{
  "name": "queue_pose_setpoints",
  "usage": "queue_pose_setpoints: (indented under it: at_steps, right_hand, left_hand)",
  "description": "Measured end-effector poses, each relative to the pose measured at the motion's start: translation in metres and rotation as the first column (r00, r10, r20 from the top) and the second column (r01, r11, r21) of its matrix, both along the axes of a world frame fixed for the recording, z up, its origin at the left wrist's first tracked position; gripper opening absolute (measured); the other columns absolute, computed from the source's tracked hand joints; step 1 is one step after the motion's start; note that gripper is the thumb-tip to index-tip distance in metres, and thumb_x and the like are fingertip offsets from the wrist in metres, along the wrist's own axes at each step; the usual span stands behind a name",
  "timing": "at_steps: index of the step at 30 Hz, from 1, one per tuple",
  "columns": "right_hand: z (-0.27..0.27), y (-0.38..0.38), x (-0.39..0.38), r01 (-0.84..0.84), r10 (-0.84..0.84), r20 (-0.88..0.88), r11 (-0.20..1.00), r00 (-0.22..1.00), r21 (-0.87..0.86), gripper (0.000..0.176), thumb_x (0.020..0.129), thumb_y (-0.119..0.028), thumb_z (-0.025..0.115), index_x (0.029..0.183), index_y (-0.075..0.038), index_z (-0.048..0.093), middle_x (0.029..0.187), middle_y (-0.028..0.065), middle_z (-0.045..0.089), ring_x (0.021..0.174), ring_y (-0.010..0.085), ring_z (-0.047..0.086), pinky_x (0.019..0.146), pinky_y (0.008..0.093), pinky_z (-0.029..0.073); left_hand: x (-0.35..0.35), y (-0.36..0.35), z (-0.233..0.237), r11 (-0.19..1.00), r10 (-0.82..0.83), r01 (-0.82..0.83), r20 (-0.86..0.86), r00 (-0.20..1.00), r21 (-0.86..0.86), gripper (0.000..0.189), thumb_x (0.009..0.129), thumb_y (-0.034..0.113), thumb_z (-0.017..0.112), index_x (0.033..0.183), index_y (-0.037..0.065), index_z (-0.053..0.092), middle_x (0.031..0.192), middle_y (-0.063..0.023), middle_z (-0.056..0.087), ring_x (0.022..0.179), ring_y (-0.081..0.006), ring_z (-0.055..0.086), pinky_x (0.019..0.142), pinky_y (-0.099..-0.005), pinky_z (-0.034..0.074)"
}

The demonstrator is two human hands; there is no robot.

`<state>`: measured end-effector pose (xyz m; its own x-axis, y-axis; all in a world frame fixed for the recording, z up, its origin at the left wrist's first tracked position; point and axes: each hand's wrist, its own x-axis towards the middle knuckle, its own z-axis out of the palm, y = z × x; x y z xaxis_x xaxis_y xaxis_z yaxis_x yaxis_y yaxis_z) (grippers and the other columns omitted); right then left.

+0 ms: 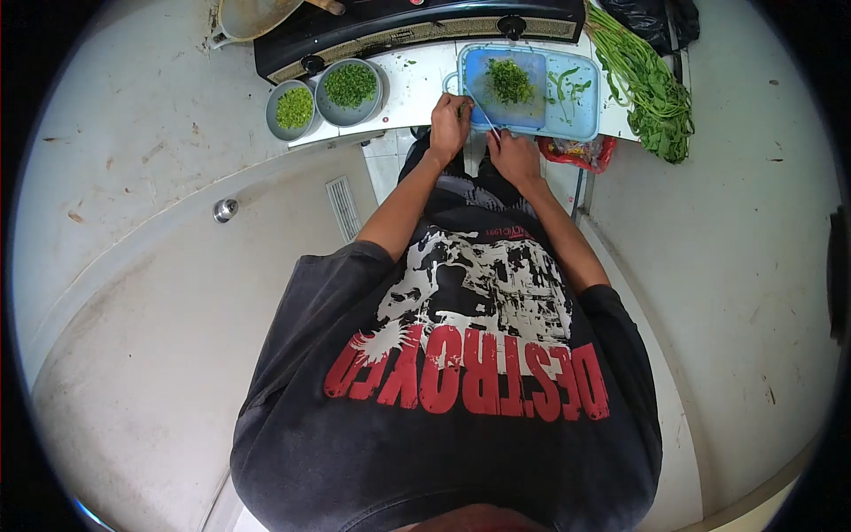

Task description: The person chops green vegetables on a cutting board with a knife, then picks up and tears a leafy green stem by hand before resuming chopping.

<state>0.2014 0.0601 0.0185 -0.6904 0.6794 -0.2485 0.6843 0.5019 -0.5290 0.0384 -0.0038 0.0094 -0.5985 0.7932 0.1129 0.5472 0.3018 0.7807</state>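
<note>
My right hand [514, 158] is closed around the handle of a knife [485, 116], its thin blade slanting up and left over the near edge of the blue cutting board [536, 113]. At the blade's tip end, my left hand [450, 124] has its fingers curled together. Whether they pinch the blade or a bit of green cannot be made out. A pile of chopped greens [510, 82] lies on the board, just beyond both hands. The board rests in a light blue tray [592, 89], where loose green pieces [569, 87] lie on the right side.
Two grey bowls hold chopped greens, one lighter [294, 107] and one darker [350, 86], on the white counter's left. A black stove [417, 35] runs behind. Long leafy greens [651, 97] hang over the right end. Below the tray sits a red basket [605, 152].
</note>
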Motion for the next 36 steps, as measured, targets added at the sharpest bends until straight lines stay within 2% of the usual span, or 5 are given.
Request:
queue_pose_setpoints:
  at_steps: [6, 14, 21, 30, 36]
  right_hand:
    - [-0.011, 0.003, -0.023, 0.008, -0.008, 0.033, 1.0, 0.999, 0.017, 0.043, 0.098, -0.04, 0.056, 0.084, -0.001, 0.07, 0.072, 0.0254, 0.069, 0.07, 0.043, 0.072, 0.067, 0.0543, 0.058]
    - [-0.007, 0.002, -0.001, -0.067, 0.066, 0.029, 0.997, 0.997, 0.042, 0.045, 0.099, -0.041, 0.055, 0.086, -0.001, 0.071, 0.072, 0.026, 0.069, 0.071, 0.0439, 0.071, 0.069, 0.0533, 0.058]
    - [0.0, 0.006, 0.006, 0.036, -0.035, 0.062, 0.999, 0.997, -0.013, 0.046, 0.1, -0.042, 0.054, 0.09, 0.0, 0.071, 0.073, 0.0257, 0.069, 0.071, 0.0437, 0.071, 0.07, 0.0537, 0.057]
    - [-0.005, 0.005, -0.013, -0.05, 0.05, 0.03, 0.999, 0.998, -0.023, 0.045, 0.099, -0.041, 0.055, 0.086, 0.0, 0.072, 0.074, 0.0256, 0.07, 0.072, 0.0438, 0.071, 0.07, 0.0541, 0.057]
    - [-0.007, 0.009, -0.028, -0.024, 0.026, 0.032, 0.998, 0.999, -0.051, 0.044, 0.099, -0.039, 0.055, 0.088, -0.001, 0.073, 0.076, 0.0259, 0.07, 0.075, 0.0448, 0.071, 0.073, 0.0543, 0.057]
  left_hand:
    - [0.0, -0.001, -0.004, 1.0, 0.007, -0.007, 0.005, 1.0, -0.007, 0.014, 0.085, -0.003, 0.066, 0.098, -0.002, 0.072, 0.09, -0.0209, 0.065, 0.084, -0.0406, 0.065, 0.077, -0.0452, 0.053]
    - [-0.003, 0.001, -0.009, 1.0, 0.01, -0.009, -0.057, 0.998, 0.012, 0.01, 0.086, 0.001, 0.068, 0.095, 0.0, 0.072, 0.085, -0.019, 0.066, 0.077, -0.0343, 0.065, 0.071, -0.0416, 0.052]
    - [0.003, -0.002, -0.003, 0.999, 0.041, -0.043, -0.038, 0.998, -0.028, 0.012, 0.087, 0.002, 0.07, 0.098, 0.002, 0.073, 0.082, -0.0173, 0.062, 0.074, -0.0332, 0.064, 0.07, -0.0427, 0.05]
    - [0.006, -0.003, 0.005, 0.999, 0.032, -0.032, 0.016, 0.999, -0.037, 0.013, 0.086, -0.003, 0.065, 0.098, -0.003, 0.071, 0.091, -0.0223, 0.064, 0.086, -0.0402, 0.064, 0.08, -0.0453, 0.052]
    - [0.004, -0.005, 0.0, 1.0, 0.009, -0.008, -0.057, 0.998, 0.031, 0.014, 0.086, -0.001, 0.066, 0.099, -0.003, 0.071, 0.091, -0.022, 0.065, 0.086, -0.0398, 0.064, 0.08, -0.0452, 0.052]
